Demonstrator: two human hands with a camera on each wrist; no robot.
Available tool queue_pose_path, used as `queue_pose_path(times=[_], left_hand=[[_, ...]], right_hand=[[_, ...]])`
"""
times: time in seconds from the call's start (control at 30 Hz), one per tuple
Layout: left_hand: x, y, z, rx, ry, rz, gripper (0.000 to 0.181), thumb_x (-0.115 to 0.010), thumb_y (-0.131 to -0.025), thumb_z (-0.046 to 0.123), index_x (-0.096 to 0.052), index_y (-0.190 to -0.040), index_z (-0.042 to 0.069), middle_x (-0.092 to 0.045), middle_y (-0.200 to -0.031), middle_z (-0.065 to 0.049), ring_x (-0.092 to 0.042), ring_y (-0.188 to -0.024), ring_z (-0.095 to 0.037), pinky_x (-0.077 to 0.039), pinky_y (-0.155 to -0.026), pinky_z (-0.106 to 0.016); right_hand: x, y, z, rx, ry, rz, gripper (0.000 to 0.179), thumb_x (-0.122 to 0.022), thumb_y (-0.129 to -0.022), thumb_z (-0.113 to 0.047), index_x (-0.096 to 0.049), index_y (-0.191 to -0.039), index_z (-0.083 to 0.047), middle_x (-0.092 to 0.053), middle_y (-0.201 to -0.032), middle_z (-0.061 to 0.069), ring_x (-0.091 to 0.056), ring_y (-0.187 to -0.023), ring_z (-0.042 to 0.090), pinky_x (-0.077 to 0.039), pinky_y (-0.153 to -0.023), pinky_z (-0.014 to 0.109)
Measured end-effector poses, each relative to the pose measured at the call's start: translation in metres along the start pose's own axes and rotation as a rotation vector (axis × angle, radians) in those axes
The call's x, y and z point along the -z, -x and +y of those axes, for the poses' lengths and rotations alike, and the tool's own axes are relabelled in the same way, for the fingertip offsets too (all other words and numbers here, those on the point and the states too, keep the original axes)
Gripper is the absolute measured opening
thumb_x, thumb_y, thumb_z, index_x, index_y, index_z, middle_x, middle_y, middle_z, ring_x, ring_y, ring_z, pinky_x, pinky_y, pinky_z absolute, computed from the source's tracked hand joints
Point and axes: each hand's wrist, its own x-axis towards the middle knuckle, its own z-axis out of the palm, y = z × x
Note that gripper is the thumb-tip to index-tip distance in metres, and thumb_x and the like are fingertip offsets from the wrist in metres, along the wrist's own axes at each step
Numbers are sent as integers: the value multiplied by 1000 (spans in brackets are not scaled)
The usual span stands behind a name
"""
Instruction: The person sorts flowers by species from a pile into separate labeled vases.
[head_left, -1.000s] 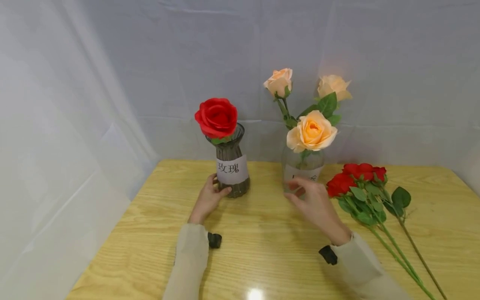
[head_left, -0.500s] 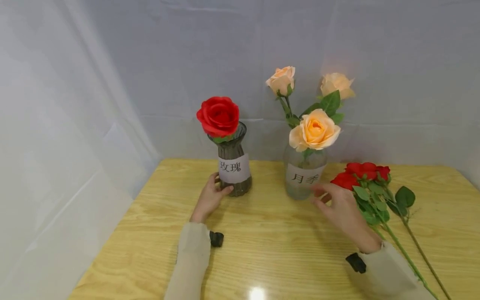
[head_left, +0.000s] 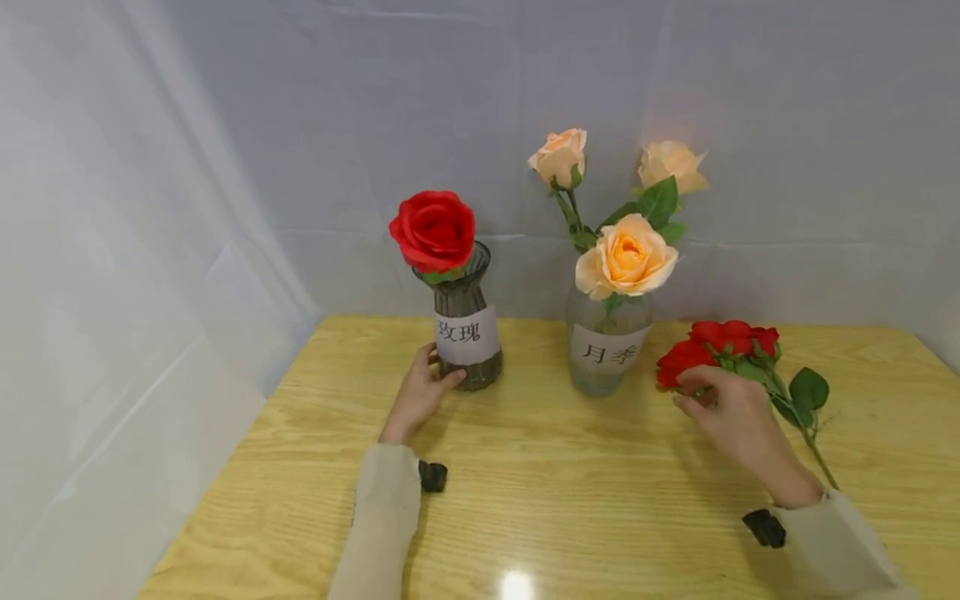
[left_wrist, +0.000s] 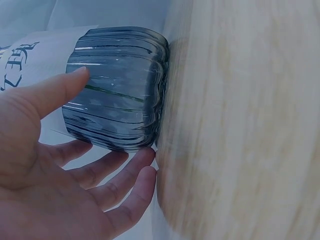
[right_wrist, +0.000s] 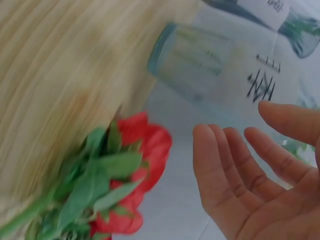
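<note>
Gripping vase with left hand near table edge, eleven o'clock; poising free right hand across open wood by roses, two o'clock.

Dark vase with one red rose; clear vase with peach roses; red roses lying down.
We see the dark vase, ribbed, with flared mouth and white label, standing on the table; the left hand holds its lower part; one red rose, fully opened, leans leftward over its rim; to its right we find the clear vase, also labelled, upright, with three peach roses at different heights; beside it lie the red roses with green leaves, partly hidden behind the right hand, which is near them but apart.
</note>
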Motion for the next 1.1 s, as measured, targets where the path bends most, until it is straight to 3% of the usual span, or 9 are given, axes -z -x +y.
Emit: queue_pose_path(times=[0.27, 0.53, 0.73, 0.87, 1.1], left_hand=[[-1, 0, 0, 16, 7, -6, 74, -67, -99, 13, -23, -157, -3, -36, -153, -31, -41, -135, -48, -37, -111, -57], [1, 2, -1, 25, -2, -7, 74, -66, -100, 13, -22, -157, -3, -34, -154, -31, -41, -136, -48, -36, -112, -57], [1, 3, 1, 33, -2, -8, 74, -66, -100, 13, -22, -158, -2, -34, -155, -30, -39, -137, -49, -36, -112, -57], [1, 3, 3, 35, 0, -6, 74, -66, -100, 13, -22, -158, -2, -35, -154, -31, -40, -136, -49, -36, -112, -57], [2, 4, 3, 26, -3, -6, 74, -66, -100, 13, -22, -158, -2, -35, -154, -31, -41, -135, -48, -37, -111, -57]], right_hand=[[21, 9, 29, 9, 49, 40, 21, -78, -85, 2, -71, -104, 8, -72, -88, 18, -67, -66, 29, -47, -50, 25], [39, 20, 55, -67, 89, 2, 20, -77, -86, 1, -70, -104, 8, -72, -89, 20, -66, -67, 29, -47, -52, 25], [54, 28, 70, -180, 152, -69, 25, -73, -92, -4, -65, -108, 14, -69, -96, 30, -66, -71, 36, -52, -53, 39], [62, 33, 80, -211, 207, -79, 25, -72, -91, -2, -61, -104, 17, -66, -91, 33, -66, -68, 41, -52, -50, 44], [69, 42, 92, -244, 280, -142, 25, -70, -90, 1, -58, -98, 21, -64, -79, 33, -60, -47, 23, -48, -43, 38]])
